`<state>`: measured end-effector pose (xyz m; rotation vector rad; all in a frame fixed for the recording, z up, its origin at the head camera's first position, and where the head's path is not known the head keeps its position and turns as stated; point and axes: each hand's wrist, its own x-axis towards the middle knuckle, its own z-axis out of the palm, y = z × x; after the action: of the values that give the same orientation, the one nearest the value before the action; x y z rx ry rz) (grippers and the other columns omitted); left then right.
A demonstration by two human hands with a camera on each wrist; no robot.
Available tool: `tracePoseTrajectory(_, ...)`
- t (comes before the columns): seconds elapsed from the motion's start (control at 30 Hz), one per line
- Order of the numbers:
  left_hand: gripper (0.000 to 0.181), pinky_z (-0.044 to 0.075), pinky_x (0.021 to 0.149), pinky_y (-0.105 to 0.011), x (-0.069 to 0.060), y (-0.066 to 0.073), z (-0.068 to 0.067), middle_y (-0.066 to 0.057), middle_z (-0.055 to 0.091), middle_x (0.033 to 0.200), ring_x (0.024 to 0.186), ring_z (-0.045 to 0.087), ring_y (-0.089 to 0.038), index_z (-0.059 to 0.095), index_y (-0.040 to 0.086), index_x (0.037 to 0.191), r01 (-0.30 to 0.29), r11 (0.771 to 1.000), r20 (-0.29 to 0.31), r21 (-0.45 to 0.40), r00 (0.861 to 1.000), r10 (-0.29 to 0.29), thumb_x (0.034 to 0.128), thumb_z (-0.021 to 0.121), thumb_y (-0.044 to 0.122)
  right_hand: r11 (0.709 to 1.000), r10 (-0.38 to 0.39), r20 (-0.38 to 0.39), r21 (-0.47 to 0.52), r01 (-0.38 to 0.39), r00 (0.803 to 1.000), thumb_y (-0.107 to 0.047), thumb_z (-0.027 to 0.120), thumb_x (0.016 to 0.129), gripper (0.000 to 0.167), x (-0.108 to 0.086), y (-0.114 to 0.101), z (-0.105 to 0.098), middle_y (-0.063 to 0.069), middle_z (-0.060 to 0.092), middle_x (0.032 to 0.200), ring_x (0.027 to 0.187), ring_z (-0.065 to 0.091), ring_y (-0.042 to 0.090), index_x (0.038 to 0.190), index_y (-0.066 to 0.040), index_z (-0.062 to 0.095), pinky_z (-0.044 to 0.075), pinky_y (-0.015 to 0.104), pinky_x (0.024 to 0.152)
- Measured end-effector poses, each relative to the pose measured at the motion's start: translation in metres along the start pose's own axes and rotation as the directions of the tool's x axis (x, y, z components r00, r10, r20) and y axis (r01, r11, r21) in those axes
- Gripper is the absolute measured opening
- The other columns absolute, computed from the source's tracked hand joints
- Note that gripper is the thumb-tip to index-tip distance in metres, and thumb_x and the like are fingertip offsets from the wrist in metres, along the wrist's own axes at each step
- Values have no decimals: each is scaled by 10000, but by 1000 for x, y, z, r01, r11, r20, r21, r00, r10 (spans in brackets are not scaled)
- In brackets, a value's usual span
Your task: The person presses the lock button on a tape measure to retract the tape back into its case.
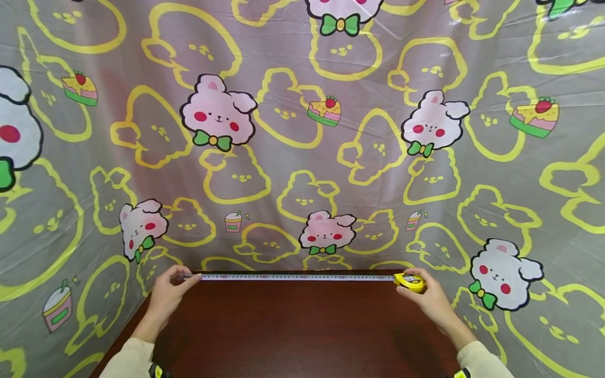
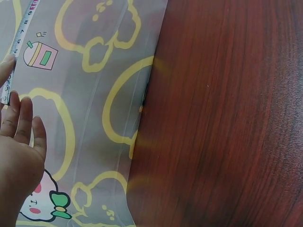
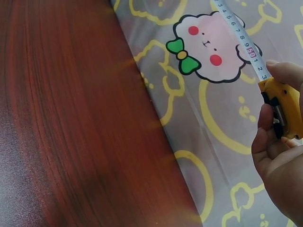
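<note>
A yellow tape measure (image 1: 412,283) is in my right hand (image 1: 432,299), gripped between thumb and fingers. Its white blade (image 1: 302,277) is drawn out straight to the left, along the back of the table. My left hand (image 1: 166,295) pinches the blade's free end between thumb and fingers. In the left wrist view the low numbers on the blade (image 2: 19,42) show beside the thumb. The right wrist view shows the blade (image 3: 244,40) leaving the yellow case (image 3: 282,106) just past a red 50 mark.
The dark reddish-brown wooden table (image 1: 302,325) spreads below the blade. A grey curtain (image 1: 293,157) with rabbits and yellow outlines hangs behind the table and along both sides. In both wrist views the curtain meets the table's edge.
</note>
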<state>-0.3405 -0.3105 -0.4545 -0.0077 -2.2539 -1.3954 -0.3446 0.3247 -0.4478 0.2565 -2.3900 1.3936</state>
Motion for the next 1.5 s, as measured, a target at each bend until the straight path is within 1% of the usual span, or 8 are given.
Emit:
tracePoseTrajectory(0.1, 384, 445, 698, -266, 0, -1, 1, -86, 592, 960, 863, 516, -193, 626, 17, 1064, -3, 1000, 0, -2, 1000, 3, 940, 795, 338, 1000, -2, 4, -3, 2, 1000, -188, 850, 885, 512, 1, 1, 1, 206, 552, 1216, 926, 581, 221, 1297, -45, 582, 498, 256, 751)
tracePoseTrajectory(0.3, 371, 425, 690, -276, 0, -4, 3, -71, 582, 937, 848, 502, -185, 629, 24, 1056, -10, 1000, -2, 4, 1000, 10, 938, 799, 332, 1000, 6, 29, -12, -6, 1000, -205, 849, 890, 533, 1, 1, 3, 205, 543, 1237, 949, 566, 247, 1323, -59, 575, 503, 276, 749)
tracePoseTrajectory(0.57, 376, 434, 706, -270, -1, -2, 7, -76, 596, 966, 862, 510, -177, 631, 25, 1058, -22, 1000, 5, 3, 1000, 22, 936, 799, 338, 999, 21, 54, 22, -23, 998, -205, 861, 877, 554, 1, -4, 5, 200, 543, 1243, 955, 570, 253, 1327, -46, 579, 515, 278, 756)
tracePoseTrajectory(0.97, 381, 451, 716, -263, -3, -1, 11, -75, 618, 987, 873, 533, -172, 639, 30, 1044, -7, 1000, 7, 4, 1000, 7, 924, 812, 348, 999, 1, 66, 39, -4, 998, -185, 871, 864, 549, -1, -4, 8, 195, 527, 1287, 988, 582, 257, 1310, -42, 584, 529, 270, 774)
tracePoseTrajectory(1.1, 364, 443, 713, -265, -3, -2, 13, -67, 611, 982, 867, 527, -165, 641, 29, 1040, -24, 1000, 8, 2, 1000, 24, 926, 812, 330, 999, -5, 62, 43, 2, 998, -181, 884, 848, 548, -2, -5, 11, 188, 532, 1266, 975, 585, 254, 1294, -49, 593, 532, 274, 766)
tracePoseTrajectory(1.27, 341, 435, 698, -275, -3, -2, 15, -60, 597, 962, 852, 518, -164, 645, 27, 1034, -48, 999, 26, -10, 998, 48, 925, 816, 301, 999, 3, 70, 43, -6, 998, -188, 895, 834, 558, -2, -8, 14, 176, 547, 1238, 948, 585, 251, 1287, -62, 597, 530, 287, 748)
tracePoseTrajectory(1.4, 354, 444, 706, -275, -2, -3, 16, -60, 609, 965, 859, 528, -161, 652, 31, 1027, -30, 999, 24, -11, 999, 30, 915, 825, 319, 999, 8, 81, 46, -12, 997, -167, 893, 834, 557, -2, -8, 16, 168, 549, 1224, 923, 587, 252, 1289, -64, 590, 529, 293, 733)
tracePoseTrajectory(1.5, 374, 449, 716, -279, -2, -2, 17, -72, 612, 978, 870, 532, -172, 652, 33, 1027, -12, 1000, 22, -6, 1000, 12, 913, 823, 346, 999, -3, 80, 45, -1, 997, -141, 891, 832, 557, -1, -6, 18, 153, 553, 1215, 915, 589, 246, 1293, -60, 590, 527, 297, 727)
